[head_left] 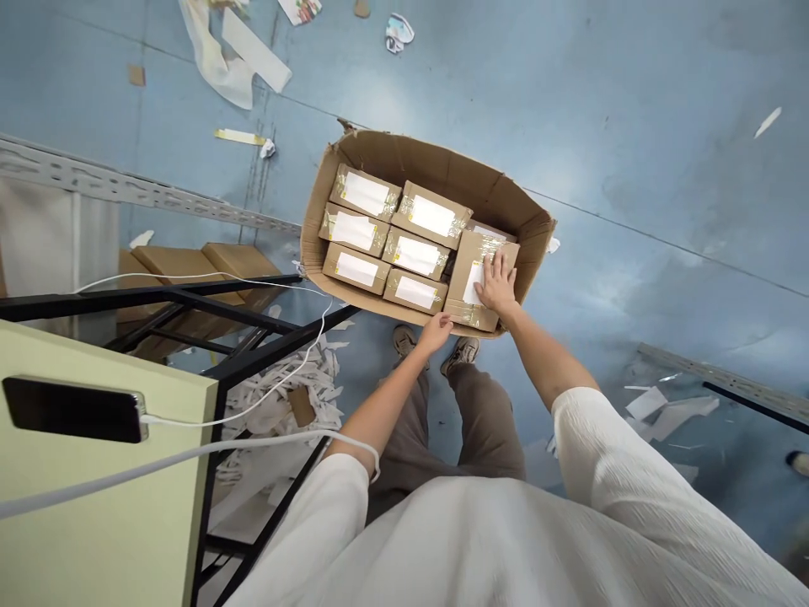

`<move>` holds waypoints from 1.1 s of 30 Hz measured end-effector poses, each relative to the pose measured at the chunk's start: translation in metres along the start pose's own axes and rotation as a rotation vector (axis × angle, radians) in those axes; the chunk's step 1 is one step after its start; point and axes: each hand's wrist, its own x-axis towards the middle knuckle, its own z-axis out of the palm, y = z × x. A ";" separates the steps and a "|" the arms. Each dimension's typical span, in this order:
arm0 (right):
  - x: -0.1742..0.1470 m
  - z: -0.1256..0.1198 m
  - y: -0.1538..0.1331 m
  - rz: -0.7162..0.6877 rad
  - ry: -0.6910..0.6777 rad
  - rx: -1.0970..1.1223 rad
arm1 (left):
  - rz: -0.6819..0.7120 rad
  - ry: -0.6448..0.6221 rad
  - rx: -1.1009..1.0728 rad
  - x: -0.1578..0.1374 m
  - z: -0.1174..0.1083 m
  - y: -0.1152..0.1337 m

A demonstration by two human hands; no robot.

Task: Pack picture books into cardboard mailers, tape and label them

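A large open cardboard carton stands on the floor before my feet. Inside it several small brown boxes with white labels and clear tape are packed in two columns, one of them a labelled box at the near left. At the right end a bigger taped box lies over another labelled box, which is partly hidden. My right hand rests flat on the bigger box, fingers spread. My left hand is at the carton's near rim beside that box, its fingers curled together; what they pinch, if anything, is hidden.
On the left, a pale green table with a black frame bears a phone on a white cable. Brown boxes and a heap of paper scraps lie beside it. Torn paper litters the blue floor.
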 end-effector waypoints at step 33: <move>-0.135 0.003 -0.062 0.380 -0.231 0.235 | 0.096 -0.027 0.393 -0.058 -0.042 0.038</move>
